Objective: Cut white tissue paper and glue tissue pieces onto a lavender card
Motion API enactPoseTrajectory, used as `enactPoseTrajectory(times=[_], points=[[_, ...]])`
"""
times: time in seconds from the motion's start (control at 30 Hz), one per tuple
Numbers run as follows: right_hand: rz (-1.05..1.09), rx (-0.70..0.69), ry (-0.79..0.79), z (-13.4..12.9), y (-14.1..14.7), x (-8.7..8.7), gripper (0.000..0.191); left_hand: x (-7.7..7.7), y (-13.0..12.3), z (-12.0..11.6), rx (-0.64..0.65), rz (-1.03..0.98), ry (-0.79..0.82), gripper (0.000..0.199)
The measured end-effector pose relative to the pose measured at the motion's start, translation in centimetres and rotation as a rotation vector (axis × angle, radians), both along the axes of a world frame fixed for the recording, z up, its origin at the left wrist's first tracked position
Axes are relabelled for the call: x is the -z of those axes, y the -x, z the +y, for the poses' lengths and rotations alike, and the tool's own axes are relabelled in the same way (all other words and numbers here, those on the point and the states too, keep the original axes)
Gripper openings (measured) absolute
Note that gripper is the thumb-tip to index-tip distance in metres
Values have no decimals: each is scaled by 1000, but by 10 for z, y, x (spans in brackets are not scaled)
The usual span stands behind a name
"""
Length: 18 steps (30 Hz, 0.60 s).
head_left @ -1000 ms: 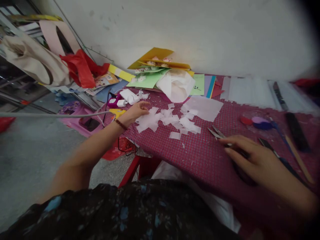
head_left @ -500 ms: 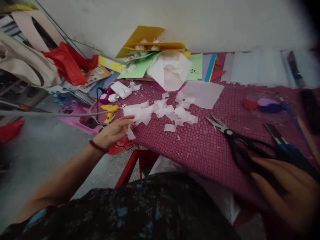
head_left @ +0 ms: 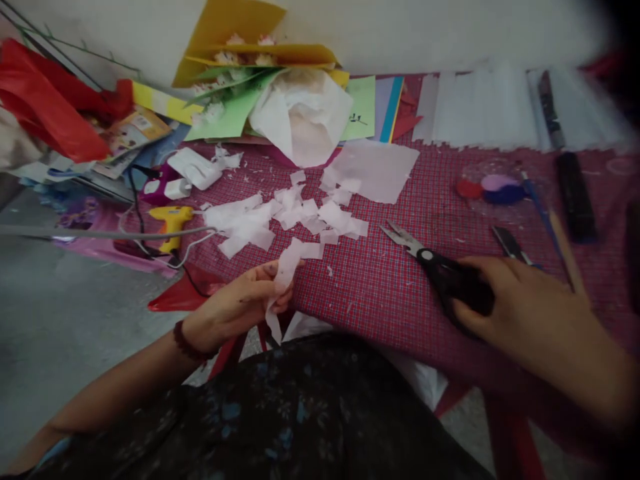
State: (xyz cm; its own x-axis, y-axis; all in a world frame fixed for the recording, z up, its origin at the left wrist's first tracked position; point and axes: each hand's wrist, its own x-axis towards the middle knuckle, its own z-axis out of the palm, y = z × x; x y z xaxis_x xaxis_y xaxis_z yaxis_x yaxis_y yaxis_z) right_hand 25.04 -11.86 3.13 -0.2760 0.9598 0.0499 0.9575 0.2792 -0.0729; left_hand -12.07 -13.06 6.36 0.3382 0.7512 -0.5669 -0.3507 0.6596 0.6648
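Note:
Near the table's front edge, my left hand [head_left: 250, 297] pinches a strip of thin white paper [head_left: 287, 267], whose lower end dangles below the fingers. Small cut squares of the same white paper [head_left: 310, 217] lie scattered just beyond it, beside a heap of paper strips [head_left: 240, 223]. My right hand [head_left: 525, 313] is closed around the black handles of a pair of scissors [head_left: 425, 257]. Their blades lie slightly parted over the cloth and point toward the paper squares, with no paper between them.
A yellow glue gun [head_left: 173, 223] and white plug adapter [head_left: 195, 168] lie at left. Behind stand a white paper-lined container [head_left: 305, 117] and green and yellow cards [head_left: 260, 60]. A utility knife [head_left: 570, 180], a small blade [head_left: 507, 241] and brushes [head_left: 565, 253] lie right on the checked tablecloth [head_left: 380, 300].
My left hand has come away from the paper heap toward me, bringing a strip with it. My right hand has closed onto the scissors' handles. The view has shifted to the right.

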Motion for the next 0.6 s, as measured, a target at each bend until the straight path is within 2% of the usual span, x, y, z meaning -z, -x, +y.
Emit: enactPoseTrajectory(times=[0.07,0.13,0.23,0.3,0.4,0.6], points=[[35,15,76,6,2,-7,47,3,-6,3,60,19,-112,20],[176,18,198,7,3,-14,52,5,-8,7,75,31,-200,20],[547,10,461,2,11,-31,58,6,-10,12,60,44,-283,35],[708,-50,624,-3,19,-43,63,2,-11,15,60,52,-300,48],[759,-173,819,-5,36,-57,74,-6,-10,20,69,36,-315,58],[909,-161,998,11,66,-64,72,-9,-6,29,33,77,-340,66]])
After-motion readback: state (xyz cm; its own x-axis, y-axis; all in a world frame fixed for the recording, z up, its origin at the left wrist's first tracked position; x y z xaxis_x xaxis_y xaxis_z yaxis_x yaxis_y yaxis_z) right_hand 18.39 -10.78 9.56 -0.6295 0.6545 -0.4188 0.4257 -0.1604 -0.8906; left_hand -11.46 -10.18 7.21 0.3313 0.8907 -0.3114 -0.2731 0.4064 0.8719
